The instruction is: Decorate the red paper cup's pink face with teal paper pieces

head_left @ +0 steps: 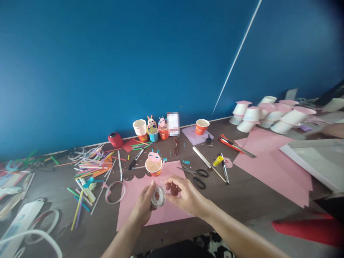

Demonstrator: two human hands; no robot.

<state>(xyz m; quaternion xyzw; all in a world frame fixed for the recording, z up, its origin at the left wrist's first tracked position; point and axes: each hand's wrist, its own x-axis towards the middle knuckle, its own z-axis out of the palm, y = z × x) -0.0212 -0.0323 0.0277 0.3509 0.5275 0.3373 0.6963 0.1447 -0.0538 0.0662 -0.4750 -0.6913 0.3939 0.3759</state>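
My left hand [143,204] is closed around a roll of clear tape [158,197], its thumb along the roll's upper left rim. At the roll's right edge, my right hand [188,197] has its fingers loosely curled and apart, the thumb tip at or very near the tape. Whether a tape end lies at those fingertips is too small to tell. Both hands are above a pink paper sheet [131,211] with a scalloped cut in its upper left edge. Just beyond them stands a paper cup [153,167] with a pink eared figure on its rim.
Black-handled scissors [197,175] lie right of the sheet, beside a yellow tube [217,161] and an orange box cutter [233,144]. Colored straws [94,161] and a white tape ring [115,192] are at left. Stacked cups [140,128] line the wall; white cups [248,118] stand right.
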